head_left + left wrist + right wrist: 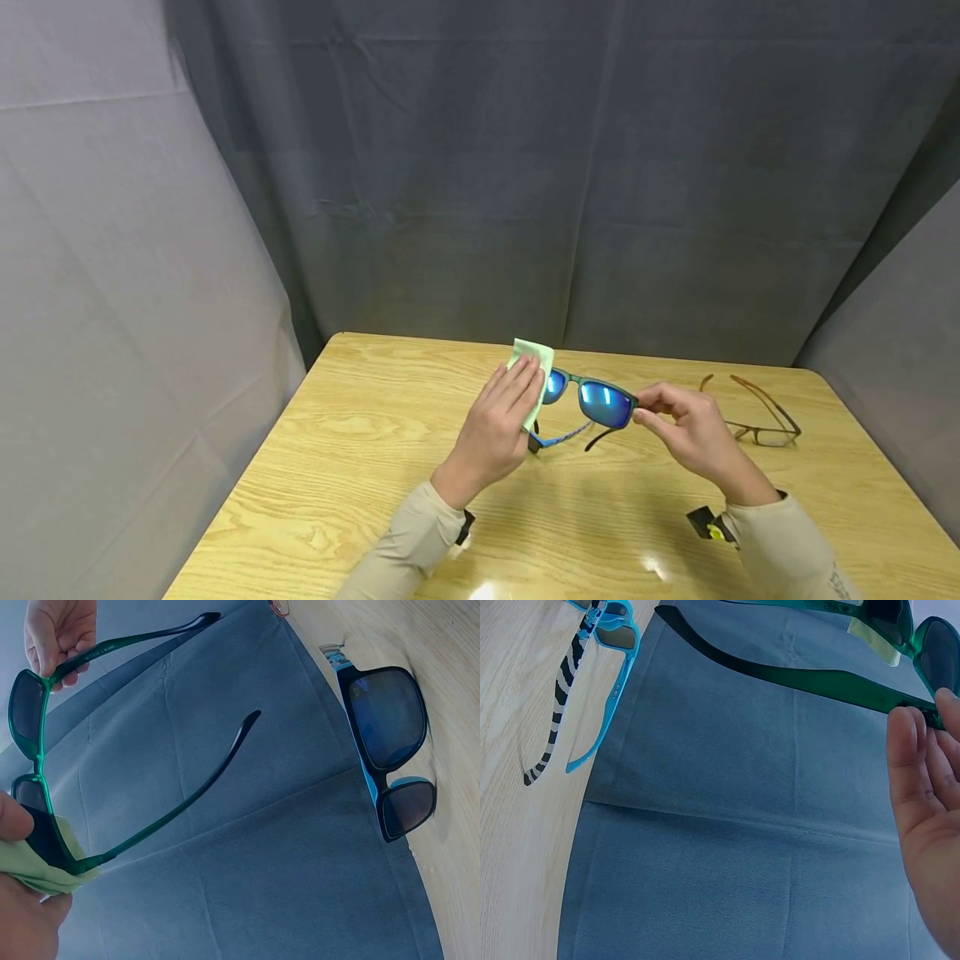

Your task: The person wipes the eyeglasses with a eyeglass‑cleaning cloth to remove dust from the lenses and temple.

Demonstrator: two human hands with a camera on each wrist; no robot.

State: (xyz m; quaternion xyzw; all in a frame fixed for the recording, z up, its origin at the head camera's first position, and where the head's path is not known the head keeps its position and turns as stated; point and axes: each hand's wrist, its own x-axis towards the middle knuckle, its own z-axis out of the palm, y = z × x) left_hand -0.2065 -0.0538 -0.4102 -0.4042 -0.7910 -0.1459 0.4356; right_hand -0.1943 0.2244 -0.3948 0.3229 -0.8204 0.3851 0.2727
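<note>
Near the lower middle of the head view, green-framed sunglasses [606, 404] are held above the table [300, 467], mirrored fronts turned to the camera. One outer corner, by the hinge, is pinched between thumb and fingers of the right hand [693, 429], presumably so that the frame is steadied without its lenses being touched. The other lens is partly covered by a pale green cloth [533, 348], over which the straight fingers of the left hand [495, 425] are laid close together, apparently so that skin is kept off the front. The left thumb, hidden from above, is seen behind that lens in the left wrist view, cloth and lens being pinched between. Blue sunglasses [388, 720], half hidden in the head view, are shown with a striped temple at the right wrist view's upper left.
</note>
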